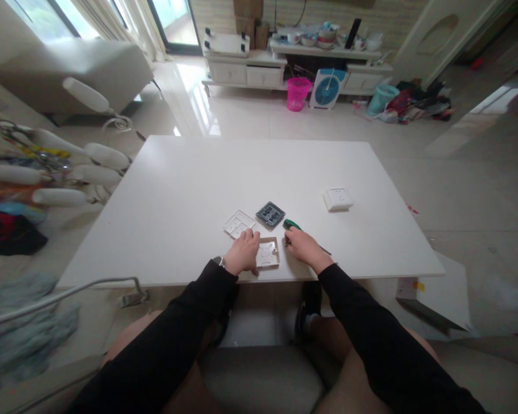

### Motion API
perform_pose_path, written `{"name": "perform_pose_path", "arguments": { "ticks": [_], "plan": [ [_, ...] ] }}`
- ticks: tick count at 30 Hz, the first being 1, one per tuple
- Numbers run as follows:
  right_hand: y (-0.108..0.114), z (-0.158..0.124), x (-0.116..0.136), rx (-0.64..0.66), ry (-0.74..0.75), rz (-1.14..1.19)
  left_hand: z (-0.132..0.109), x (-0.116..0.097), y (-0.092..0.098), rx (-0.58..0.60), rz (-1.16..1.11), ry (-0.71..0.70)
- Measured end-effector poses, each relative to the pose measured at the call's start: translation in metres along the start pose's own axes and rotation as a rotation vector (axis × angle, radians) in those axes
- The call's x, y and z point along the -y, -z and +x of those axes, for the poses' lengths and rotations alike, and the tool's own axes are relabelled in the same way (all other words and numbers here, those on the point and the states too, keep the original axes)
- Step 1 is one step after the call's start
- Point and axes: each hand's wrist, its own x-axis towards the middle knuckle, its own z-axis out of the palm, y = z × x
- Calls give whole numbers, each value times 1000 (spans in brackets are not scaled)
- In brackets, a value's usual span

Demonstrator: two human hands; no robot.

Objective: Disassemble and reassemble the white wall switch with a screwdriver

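Near the table's front edge, my left hand point(244, 252) grips the left side of a shallow, square white back box point(268, 253), its open face up. My right hand point(303, 247) is just to the right of the box, fingers pinched together; a tiny dark bit shows at the fingertips, too small to name. A green-handled screwdriver point(292, 224) lies behind that hand, which covers its middle. Beyond the box rests a dark socket module point(270, 214), face not clear. Left of it, a white socket faceplate point(239, 223) lies partly beside my left fingers.
On the right of the white table point(190, 184) sits an assembled white wall socket point(338, 199). A bent metal rod point(90, 284) reaches in at the front left. A white lamp point(106, 155) with several arms stands by the left edge. A panel point(442, 290) is below the right corner.
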Motion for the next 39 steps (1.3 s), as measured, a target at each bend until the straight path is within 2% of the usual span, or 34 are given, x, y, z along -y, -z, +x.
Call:
{"name": "perform_pose_path", "arguments": {
  "ticks": [3,6,12,16,20,22,27,31,35,39],
  "plan": [
    [-3,2,-2,-15,-27,25,0,5,8,50,-70,3],
    [-3,2,0,-49,-62,31,-1,20,21,52,-131,1],
    [-2,7,7,-226,-52,144,-7,47,48,-52,-224,61],
    [-7,23,13,-314,-174,528,-8,46,54,-99,-298,54],
    [-17,43,19,-299,-327,1051,-8,39,56,-83,-301,46],
    [-23,52,23,-294,-350,1182,-8,36,57,-92,-310,42],
    [-33,63,30,-319,-360,1330,-11,31,61,-109,-341,43],
    [-36,65,31,-408,-367,1387,-12,31,61,-116,-342,46],
    [-36,58,24,-517,-371,1334,-12,31,60,-139,-346,61],
    [-35,47,13,-565,-384,1238,-10,30,58,-163,-364,69]
  ]
}}
